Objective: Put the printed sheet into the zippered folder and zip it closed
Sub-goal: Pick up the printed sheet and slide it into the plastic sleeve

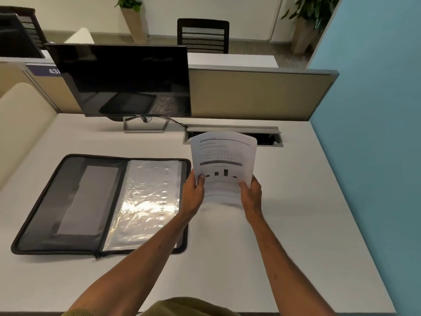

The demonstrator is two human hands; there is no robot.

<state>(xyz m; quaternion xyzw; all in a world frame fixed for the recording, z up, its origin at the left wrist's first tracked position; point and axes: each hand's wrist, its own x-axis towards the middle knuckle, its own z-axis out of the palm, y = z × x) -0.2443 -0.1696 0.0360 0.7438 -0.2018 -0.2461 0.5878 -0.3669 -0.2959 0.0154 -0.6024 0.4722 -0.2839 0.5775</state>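
1. Printed sheet (224,160) held aloft right of centre, just right of the open zippered folder (100,205).
2. Left hand (193,192) and right hand (250,192) pinching its lower edges.
3. Likely light, floppy, bowing; best supported at both sides.

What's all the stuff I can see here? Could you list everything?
printed sheet: one, white, held above desk, right of folder
zippered folder: one, black, open flat on desk
desk: one, white
monitor: one, black, off, back of desk
cable hatch: one, grey, behind sheet
chair: one, black, beyond divider
plants: two, green, far wall
left hand: one, gripping sheet's left edge
right hand: one, gripping sheet's right edge
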